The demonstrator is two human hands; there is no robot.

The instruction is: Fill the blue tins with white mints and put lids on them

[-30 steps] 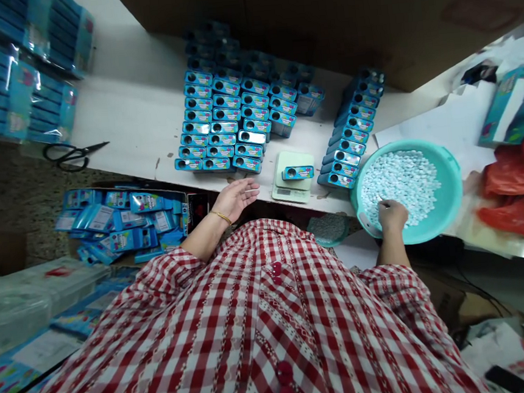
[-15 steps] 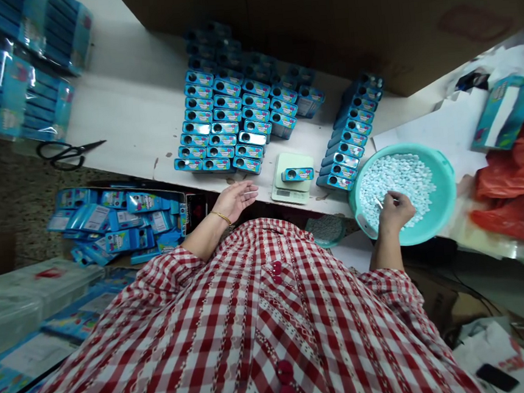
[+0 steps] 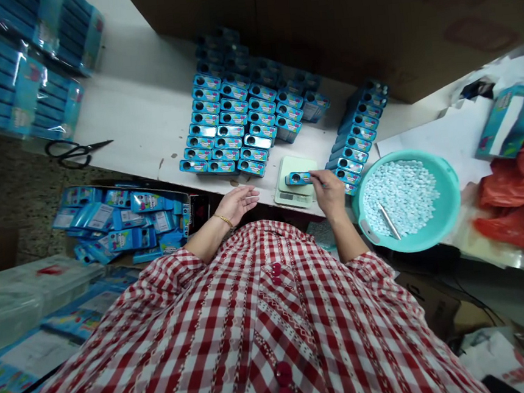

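Observation:
A small blue tin [image 3: 298, 178] with a printed lid end and a dark round hole lies on the pale green kitchen scale [image 3: 295, 201]. My right hand [image 3: 329, 189] has its fingers closed on the tin's right end. My left hand [image 3: 239, 203], wearing a gold bangle, hovers at the table's front edge left of the scale, fingers stretched out and holding nothing. To the right, a turquoise basin [image 3: 452, 204] holds many small pale blue candies [image 3: 403, 193]. A silver metal tube [image 3: 389, 222] rests on the candies.
Rows of similar blue tins [image 3: 226, 129] stand behind the scale, with another row [image 3: 353, 136] beside the basin. Scissors [image 3: 79, 152] lie on the left. Below them is a carton of blue packs [image 3: 122, 224]. Red plastic bags [image 3: 518, 189] lie at the right.
My right hand has left the basin, moved left to the scale and taken hold of the tin's end. The metal tube now lies on the candies. My left hand stays nearly still.

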